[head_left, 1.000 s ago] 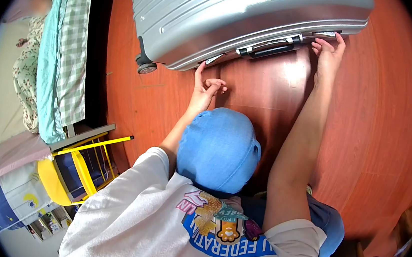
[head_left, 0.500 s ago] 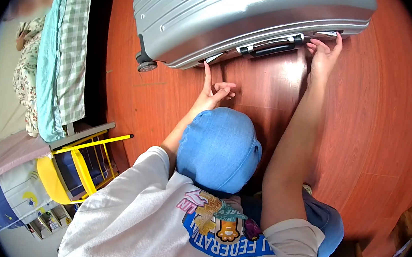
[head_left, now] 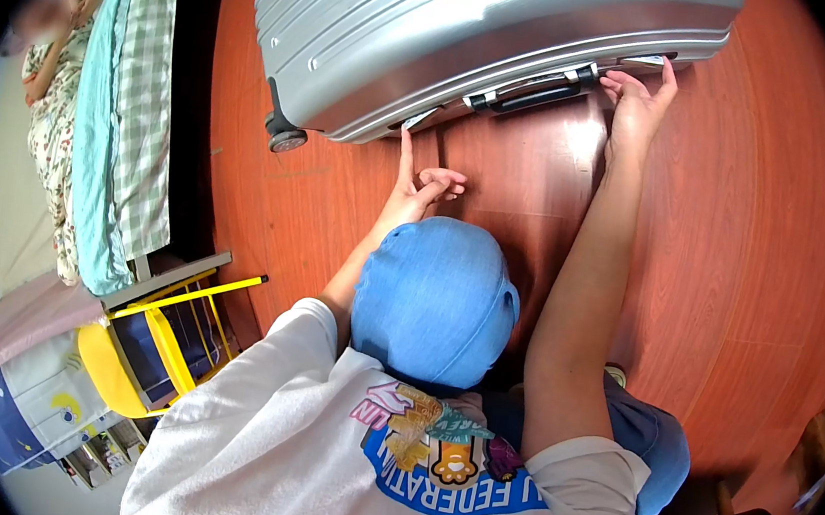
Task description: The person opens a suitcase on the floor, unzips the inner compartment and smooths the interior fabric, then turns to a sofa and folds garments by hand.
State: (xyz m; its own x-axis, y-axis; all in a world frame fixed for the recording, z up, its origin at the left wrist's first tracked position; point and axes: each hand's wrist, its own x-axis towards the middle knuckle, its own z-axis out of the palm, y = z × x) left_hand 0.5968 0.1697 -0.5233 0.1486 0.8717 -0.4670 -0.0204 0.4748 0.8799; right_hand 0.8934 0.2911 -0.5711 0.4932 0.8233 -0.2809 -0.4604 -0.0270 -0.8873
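Observation:
A silver ribbed suitcase (head_left: 476, 38) lies on its side on the floor in front of me, with its black carrying handle (head_left: 535, 92) facing me. My left hand (head_left: 420, 183) reaches one extended finger to the left latch (head_left: 419, 117), its other fingers loosely bent and holding nothing. At the right latch (head_left: 642, 62), my right hand (head_left: 637, 110) touches with a stretched finger, its other fingers apart and near the end of the handle. A dark wheel (head_left: 287, 139) shows at the suitcase's left corner.
Reddish wooden floor (head_left: 768, 225) surrounds the suitcase. To the left, a person (head_left: 45, 118) lies on a bed with a checked cloth (head_left: 145, 99) at its edge. A yellow chair (head_left: 119, 368) stands at lower left. My raised knee (head_left: 433, 300) is between my arms.
The suitcase and both hands appear slightly further left in view. Both hands keep their fingers at the latches. The lying person's arm has shifted.

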